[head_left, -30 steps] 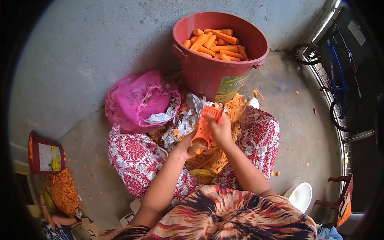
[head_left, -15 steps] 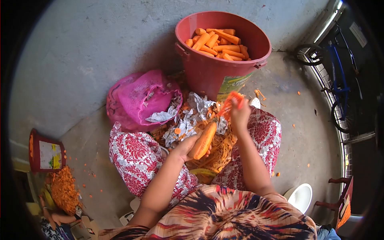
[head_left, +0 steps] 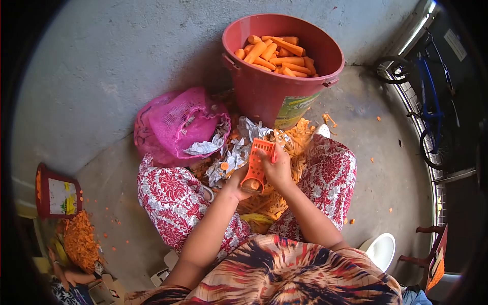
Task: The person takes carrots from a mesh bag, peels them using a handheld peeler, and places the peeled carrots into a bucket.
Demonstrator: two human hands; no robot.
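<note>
Near frame centre, orange perforated tool [head_left: 256,159] points up-frame, long axis leaning slightly right; right hand [head_left: 277,166] clasps it, left hand [head_left: 235,186] cups carrot [head_left: 251,184] beneath.

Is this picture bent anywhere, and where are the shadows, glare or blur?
Head view: black rounds the corners, and the right-hand grille looks curved; shadow darkens the wall left of the large red bucket; a bright strip glares at top right, with dimness around the blue bicycle; the orange perforated tool looks fairly sharp.
</note>
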